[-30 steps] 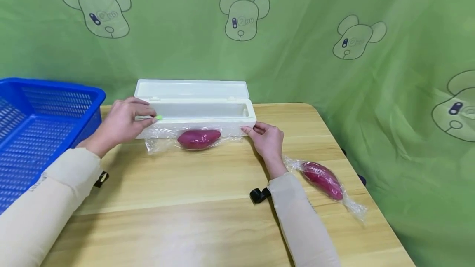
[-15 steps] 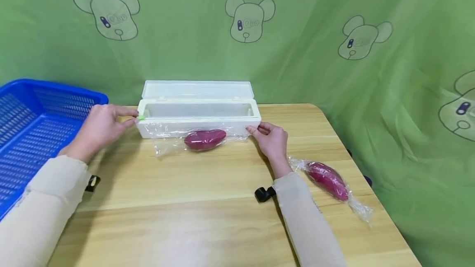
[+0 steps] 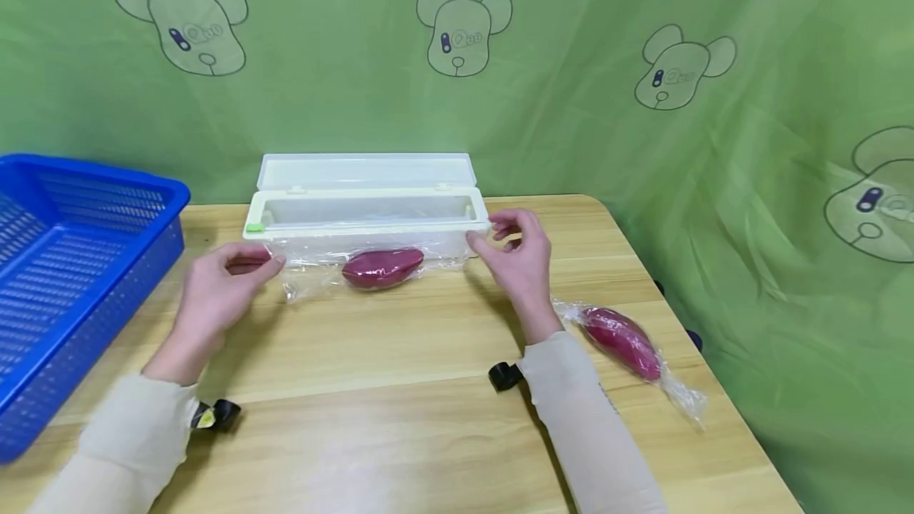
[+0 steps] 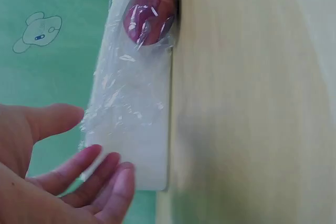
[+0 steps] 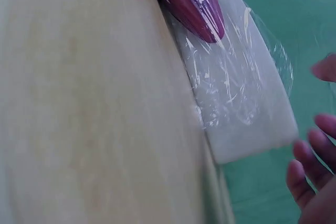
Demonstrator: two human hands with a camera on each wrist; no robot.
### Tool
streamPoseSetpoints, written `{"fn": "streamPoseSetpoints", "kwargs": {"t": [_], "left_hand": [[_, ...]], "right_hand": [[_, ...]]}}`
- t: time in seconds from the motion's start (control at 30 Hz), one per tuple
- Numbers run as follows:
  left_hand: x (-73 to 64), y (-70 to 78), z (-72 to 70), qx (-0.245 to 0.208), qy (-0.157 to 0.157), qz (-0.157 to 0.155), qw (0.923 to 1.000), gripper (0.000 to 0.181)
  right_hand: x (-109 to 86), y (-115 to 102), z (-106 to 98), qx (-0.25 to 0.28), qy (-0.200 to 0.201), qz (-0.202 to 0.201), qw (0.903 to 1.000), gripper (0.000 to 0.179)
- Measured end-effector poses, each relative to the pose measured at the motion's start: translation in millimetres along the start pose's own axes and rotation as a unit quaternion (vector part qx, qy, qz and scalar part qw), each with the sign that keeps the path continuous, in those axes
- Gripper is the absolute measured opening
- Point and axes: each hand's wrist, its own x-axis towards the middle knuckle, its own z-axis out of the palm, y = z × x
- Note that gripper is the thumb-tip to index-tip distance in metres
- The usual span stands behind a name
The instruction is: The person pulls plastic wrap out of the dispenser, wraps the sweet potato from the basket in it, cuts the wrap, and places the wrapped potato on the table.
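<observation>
A white cling film dispenser (image 3: 366,216) stands at the table's back edge, its lid (image 3: 366,172) tipped up behind. Its green cutter slider (image 3: 255,227) sits at the left end of the front rail. Clear cling film (image 4: 121,93) hangs over the front, and a purple sweet potato (image 3: 382,269) lies in it against the dispenser. My left hand (image 3: 224,284) is at the film's left edge; in the left wrist view its thumb and fingers stand apart. My right hand (image 3: 517,256) is beside the dispenser's right end, fingers loosely bent and holding nothing.
A second purple sweet potato (image 3: 621,342), wrapped in film with twisted ends, lies right of my right forearm. On the left stands a blue mesh basket (image 3: 136,284). A green curtain (image 3: 343,86) hangs behind the wooden table (image 3: 400,435).
My left hand has slid the green slider to the left end, let go of it, and come down to the film's left edge. My right hand has risen slightly and loosened from the dispenser's corner.
</observation>
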Motion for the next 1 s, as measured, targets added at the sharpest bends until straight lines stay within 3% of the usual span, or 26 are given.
{"fn": "streamPoseSetpoints", "kwargs": {"t": [0.1,0.23,0.33,0.43,0.53,0.73,0.8,0.87,1.0], "left_hand": [[1.9,-4.7,6.9,-0.056,-0.003,-0.007,0.9984,0.044],[3.7,-10.2,11.0,-0.108,0.003,0.005,0.9941,0.038],[4.6,-11.8,11.7,-0.14,0.004,0.039,0.9894,0.039],[5.3,-12.1,11.0,-0.144,0.0,0.087,0.9857,0.052],[5.9,-11.1,8.8,-0.118,-0.008,0.123,0.9853,0.057],[4.5,-13.2,2.9,-0.052,-0.023,0.164,0.9848,0.019],[4.8,-14.0,1.7,-0.027,-0.029,0.186,0.9817,0.017],[4.8,-13.8,0.4,0.01,-0.035,0.214,0.9761,0.02],[5.1,-12.1,-1.4,0.1,-0.069,0.277,0.9532,0.024]], "right_hand": [[-1.0,-4.9,2.9,-0.01,-0.044,-0.04,0.9982,0.041],[-2.9,-5.5,5.0,-0.02,-0.076,-0.055,0.9954,0.038],[-3.9,-5.1,4.5,-0.019,-0.098,-0.06,0.9932,0.034],[-4.3,-4.1,3.3,-0.016,-0.113,-0.061,0.9915,0.025],[-3.8,-2.4,1.7,-0.012,-0.115,-0.055,0.9918,0.019],[-2.3,1.4,0.1,-0.014,-0.117,-0.045,0.992,0.022],[-1.7,3.4,0.1,-0.02,-0.12,-0.051,0.9913,0.023],[-1.2,5.3,0.0,-0.03,-0.125,-0.058,0.99,0.024],[-1.5,7.9,-2.3,-0.054,-0.157,-0.057,0.9844,0.019]]}}
